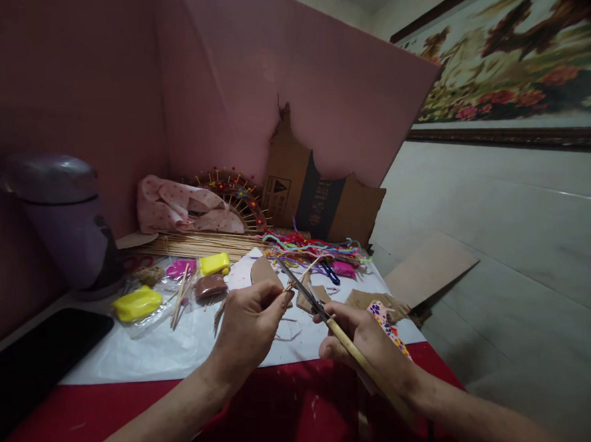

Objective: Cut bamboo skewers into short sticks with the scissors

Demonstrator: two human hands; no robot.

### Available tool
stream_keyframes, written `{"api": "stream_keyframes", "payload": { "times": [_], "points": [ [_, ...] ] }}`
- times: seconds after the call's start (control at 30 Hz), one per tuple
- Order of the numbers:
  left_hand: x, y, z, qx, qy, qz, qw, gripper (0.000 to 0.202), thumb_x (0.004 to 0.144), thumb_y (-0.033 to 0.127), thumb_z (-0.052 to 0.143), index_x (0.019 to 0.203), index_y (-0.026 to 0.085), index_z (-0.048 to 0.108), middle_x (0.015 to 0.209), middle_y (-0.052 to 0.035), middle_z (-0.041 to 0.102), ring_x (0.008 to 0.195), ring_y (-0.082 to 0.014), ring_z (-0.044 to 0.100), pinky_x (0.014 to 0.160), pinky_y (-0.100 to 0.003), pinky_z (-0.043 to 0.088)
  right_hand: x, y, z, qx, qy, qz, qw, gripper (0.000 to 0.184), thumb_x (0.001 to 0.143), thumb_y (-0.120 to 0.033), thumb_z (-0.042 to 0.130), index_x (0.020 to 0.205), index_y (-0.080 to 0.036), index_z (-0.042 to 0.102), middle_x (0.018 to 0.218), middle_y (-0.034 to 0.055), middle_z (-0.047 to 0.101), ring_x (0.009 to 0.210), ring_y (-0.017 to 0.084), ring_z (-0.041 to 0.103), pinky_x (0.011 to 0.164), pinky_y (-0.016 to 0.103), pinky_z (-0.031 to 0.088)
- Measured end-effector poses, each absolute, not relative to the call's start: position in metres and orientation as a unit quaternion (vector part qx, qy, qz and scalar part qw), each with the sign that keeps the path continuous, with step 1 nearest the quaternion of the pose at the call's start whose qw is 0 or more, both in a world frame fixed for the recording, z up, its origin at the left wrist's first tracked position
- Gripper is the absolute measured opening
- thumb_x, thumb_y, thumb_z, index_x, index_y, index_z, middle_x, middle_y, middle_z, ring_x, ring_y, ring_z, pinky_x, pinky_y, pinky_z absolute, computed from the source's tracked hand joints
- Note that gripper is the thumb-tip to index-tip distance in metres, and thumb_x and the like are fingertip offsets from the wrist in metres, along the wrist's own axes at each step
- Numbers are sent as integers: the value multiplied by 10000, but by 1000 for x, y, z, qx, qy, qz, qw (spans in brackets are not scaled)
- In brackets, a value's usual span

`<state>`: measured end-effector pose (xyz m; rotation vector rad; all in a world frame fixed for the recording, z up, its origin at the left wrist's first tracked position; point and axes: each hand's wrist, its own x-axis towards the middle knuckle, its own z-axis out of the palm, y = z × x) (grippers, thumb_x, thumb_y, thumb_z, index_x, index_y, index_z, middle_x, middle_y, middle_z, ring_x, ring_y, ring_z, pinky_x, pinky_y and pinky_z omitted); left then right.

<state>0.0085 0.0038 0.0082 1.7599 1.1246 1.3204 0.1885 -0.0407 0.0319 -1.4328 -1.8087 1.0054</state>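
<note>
My left hand (249, 324) is closed in a pinch on a thin wooden stick (306, 274) that runs up and to the right. My right hand (366, 343) grips a long tool with a pale handle and a dark blade (304, 294), which crosses the stick near my left fingertips. Both hands hover over a white sheet (148, 350) on a red table (287, 415). Cardboard pieces (263, 271) lie just beyond my fingers.
Yellow (136, 303), brown (210, 286) and pink clay packets, a bundle of sticks (201, 243), coloured yarn (317, 249), a pink cloth (184, 208), a stick-and-yarn wheel (238, 194) and a torn carton (314, 200) crowd the back. A purple bin (65, 218) and a black phone (34, 364) sit left.
</note>
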Motion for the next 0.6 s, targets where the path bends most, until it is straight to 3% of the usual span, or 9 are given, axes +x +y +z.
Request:
{"api": "stream_keyframes", "payload": {
  "times": [0.17, 0.33, 0.4, 0.6],
  "points": [
    [7, 3, 13, 663, 426, 510, 345, 302, 817, 361, 522, 593, 160, 546, 493, 44, 446, 477, -82, 398, 462, -210, 298, 193, -36, 27, -504, -694, 401, 321, 375, 678, -474, 683, 826, -179, 507, 608, -58, 396, 538, 86, 318, 480, 201, 273],
    [6, 6, 15, 629, 420, 519, 398, 332, 818, 406, 514, 594, 162, 525, 486, 43, 448, 462, -80, 381, 448, -207, 295, 201, -36, 21, -476, -670, 460, 336, 619, 746, -725, 424, 1036, -179, 461, 678, -31, 414, 534, 90, 316, 457, 205, 282],
    [5, 8, 15, 614, 418, 521, 421, 313, 817, 404, 511, 621, 161, 536, 480, 44, 449, 448, -79, 372, 431, -203, 281, 202, -35, 21, -494, -659, 459, 334, 621, 758, -724, 405, 1058, -183, 462, 677, -29, 422, 524, 89, 328, 449, 203, 284],
    [4, 9, 20, 557, 427, 541, 464, 280, 798, 387, 526, 639, 156, 538, 424, 69, 399, 374, -58, 302, 367, -183, 214, 204, -30, 18, -550, -654, 365, 370, 472, 748, -606, 560, 943, -178, 514, 653, -32, 467, 533, 101, 398, 477, 213, 319]
  ]
}}
